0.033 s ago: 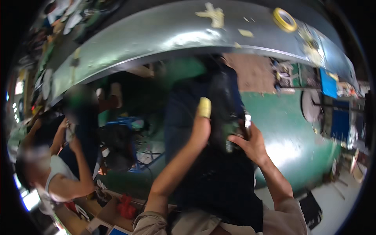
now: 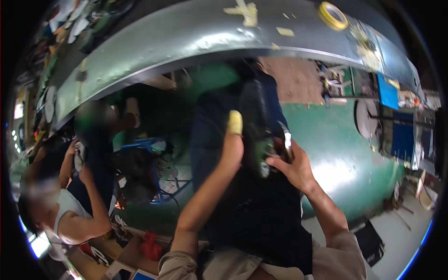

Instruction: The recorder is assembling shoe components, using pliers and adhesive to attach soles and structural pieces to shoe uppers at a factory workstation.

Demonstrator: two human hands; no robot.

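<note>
Over my lap of dark cloth (image 2: 261, 219) lies a long, dark, shoe-like piece (image 2: 252, 105) with a green patch at its near end; blur hides its exact kind. On its left side is my left hand (image 2: 233, 142), its thumb in a yellow wrapping and stretched along the piece, its other fingers hidden under it. My right hand (image 2: 295, 169) is closed at the near right of the piece, around a hand tool (image 2: 287, 142) with a shiny metal part. That hand's thumb points toward the green patch.
A curved grey metal bench (image 2: 163, 51) spans the far side, with a yellow tape roll (image 2: 333, 16) and tape scraps. At left a co-worker (image 2: 77, 205) holds a pale piece (image 2: 80, 156). A blue-framed stool (image 2: 149, 144) and a cardboard box (image 2: 130, 254) stand near.
The whole view has shifted slightly, so the bench and both hands sit a little higher and further left. The hands keep the same hold.
</note>
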